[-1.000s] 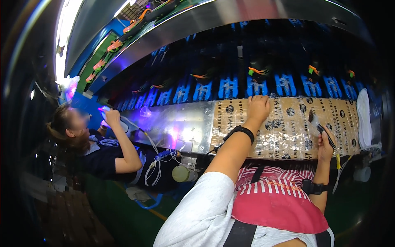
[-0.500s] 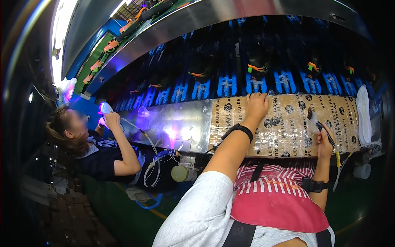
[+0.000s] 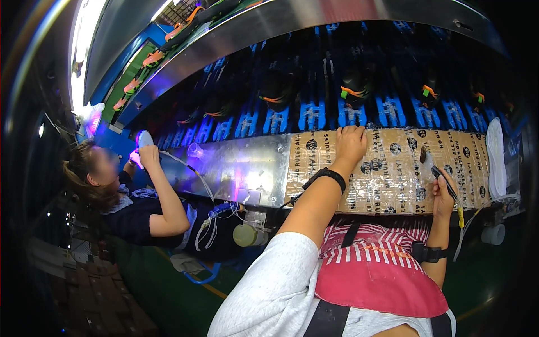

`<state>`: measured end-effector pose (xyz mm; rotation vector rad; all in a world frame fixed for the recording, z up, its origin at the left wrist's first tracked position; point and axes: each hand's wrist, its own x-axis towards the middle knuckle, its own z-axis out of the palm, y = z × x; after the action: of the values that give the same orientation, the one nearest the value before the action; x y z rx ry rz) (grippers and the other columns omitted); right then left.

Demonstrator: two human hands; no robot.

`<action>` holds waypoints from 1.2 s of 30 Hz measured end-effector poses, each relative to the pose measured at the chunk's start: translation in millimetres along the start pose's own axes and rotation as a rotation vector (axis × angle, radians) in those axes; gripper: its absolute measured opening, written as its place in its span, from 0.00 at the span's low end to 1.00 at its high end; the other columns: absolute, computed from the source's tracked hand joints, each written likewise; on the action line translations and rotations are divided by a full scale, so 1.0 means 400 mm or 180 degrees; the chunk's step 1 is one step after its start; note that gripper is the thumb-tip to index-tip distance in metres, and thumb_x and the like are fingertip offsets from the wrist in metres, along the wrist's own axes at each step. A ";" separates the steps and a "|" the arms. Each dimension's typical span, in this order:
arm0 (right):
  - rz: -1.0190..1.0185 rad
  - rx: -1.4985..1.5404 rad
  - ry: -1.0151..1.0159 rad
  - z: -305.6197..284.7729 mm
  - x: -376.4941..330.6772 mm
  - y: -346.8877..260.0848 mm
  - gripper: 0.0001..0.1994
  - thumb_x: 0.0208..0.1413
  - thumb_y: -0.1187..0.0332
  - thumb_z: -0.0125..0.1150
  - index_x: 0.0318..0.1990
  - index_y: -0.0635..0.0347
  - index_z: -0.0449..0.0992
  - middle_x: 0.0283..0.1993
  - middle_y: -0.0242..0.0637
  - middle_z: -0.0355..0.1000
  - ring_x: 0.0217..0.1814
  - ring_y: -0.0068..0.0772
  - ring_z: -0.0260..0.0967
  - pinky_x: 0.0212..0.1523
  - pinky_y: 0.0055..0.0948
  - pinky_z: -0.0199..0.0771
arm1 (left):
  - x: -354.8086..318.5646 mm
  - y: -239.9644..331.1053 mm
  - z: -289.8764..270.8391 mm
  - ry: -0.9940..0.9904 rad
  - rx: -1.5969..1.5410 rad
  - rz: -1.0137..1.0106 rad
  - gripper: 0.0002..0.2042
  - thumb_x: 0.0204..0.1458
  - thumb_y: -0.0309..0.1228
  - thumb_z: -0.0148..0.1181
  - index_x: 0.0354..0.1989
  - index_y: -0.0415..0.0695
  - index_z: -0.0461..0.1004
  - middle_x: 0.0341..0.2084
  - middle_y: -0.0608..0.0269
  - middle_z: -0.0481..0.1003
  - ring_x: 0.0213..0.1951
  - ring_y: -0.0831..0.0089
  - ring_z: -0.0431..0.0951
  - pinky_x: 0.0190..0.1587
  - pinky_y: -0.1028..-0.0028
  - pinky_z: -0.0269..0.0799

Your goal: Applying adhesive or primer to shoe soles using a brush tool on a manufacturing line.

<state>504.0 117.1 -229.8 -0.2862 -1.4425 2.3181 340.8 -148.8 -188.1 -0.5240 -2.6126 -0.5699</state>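
Note:
My left hand [image 3: 351,145] lies palm down on the far edge of a cardboard sheet [image 3: 387,191] covered in clear film, its fingers stretched out over the edge with nothing seen in them. On the right, near the sheet's front edge, my right hand [image 3: 443,194] is closed around the handle of a brush [image 3: 428,159]. The bristles point up and to the left, above the cardboard. A thin tube [image 3: 461,216] with a yellow band hangs down from the brush. A white, sole-shaped piece [image 3: 496,157] lies at the sheet's right end.
Beyond the sheet runs a conveyor with blue holders [image 3: 312,115] and dark shoes with orange trim [image 3: 353,92]. At left, a co-worker [image 3: 149,202] holds up a pale sole [image 3: 145,139] beside the metal bench [image 3: 258,163]. A pale green container [image 3: 245,236] hangs below the bench.
The conveyor's holders and shoes have shifted slightly to the right. The co-worker has raised and turned the sole. My two hands and the brush have stayed in place.

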 end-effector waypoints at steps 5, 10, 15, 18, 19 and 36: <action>-0.0006 -0.0003 0.0008 -0.001 0.000 0.002 0.17 0.54 0.69 0.55 0.50 0.68 0.68 0.27 0.31 0.70 0.22 0.13 0.61 0.21 0.11 0.57 | 0.000 0.003 -0.002 0.0018 -0.0008 0.0019 0.11 0.49 0.33 0.50 0.36 0.43 0.75 0.32 0.58 0.74 0.42 0.63 0.70 0.52 0.56 0.56; -0.0021 -0.0043 0.0007 0.006 -0.004 -0.007 0.16 0.54 0.70 0.56 0.49 0.67 0.69 0.26 0.31 0.69 0.22 0.14 0.61 0.22 0.12 0.57 | 0.000 0.003 0.000 0.0024 0.0015 0.0035 0.11 0.48 0.33 0.50 0.37 0.43 0.75 0.32 0.58 0.74 0.42 0.63 0.70 0.53 0.57 0.56; -0.0020 -0.0070 -0.0032 0.001 -0.002 -0.002 0.16 0.54 0.70 0.56 0.49 0.68 0.69 0.26 0.31 0.69 0.22 0.14 0.61 0.22 0.12 0.57 | 0.000 -0.001 0.002 0.0029 0.0012 -0.0012 0.12 0.48 0.33 0.50 0.37 0.43 0.75 0.33 0.58 0.74 0.42 0.62 0.70 0.53 0.58 0.56; -0.0021 -0.0076 -0.0043 0.002 -0.003 -0.003 0.16 0.54 0.70 0.55 0.49 0.68 0.69 0.26 0.31 0.69 0.22 0.14 0.61 0.22 0.12 0.57 | 0.000 -0.001 0.002 0.0102 0.0009 0.0031 0.11 0.48 0.33 0.51 0.36 0.43 0.75 0.32 0.58 0.74 0.41 0.62 0.70 0.53 0.58 0.56; -0.0019 -0.0082 -0.0046 0.004 -0.003 -0.004 0.16 0.54 0.70 0.55 0.48 0.68 0.69 0.26 0.31 0.69 0.22 0.14 0.61 0.22 0.12 0.57 | 0.000 -0.001 0.001 0.0108 0.0021 0.0029 0.11 0.48 0.33 0.51 0.36 0.43 0.75 0.32 0.58 0.74 0.41 0.62 0.71 0.53 0.58 0.56; -0.0061 -0.0231 -0.0003 0.018 -0.008 -0.016 0.17 0.52 0.68 0.57 0.48 0.67 0.70 0.25 0.30 0.69 0.22 0.13 0.60 0.22 0.11 0.55 | 0.000 0.003 -0.008 0.0009 0.0007 -0.0034 0.12 0.48 0.33 0.51 0.37 0.43 0.75 0.34 0.58 0.74 0.43 0.63 0.70 0.54 0.57 0.55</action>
<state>505.8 112.3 -220.8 -0.2906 -1.5255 2.2544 342.5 -149.4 -185.0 -0.5083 -2.6145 -0.5706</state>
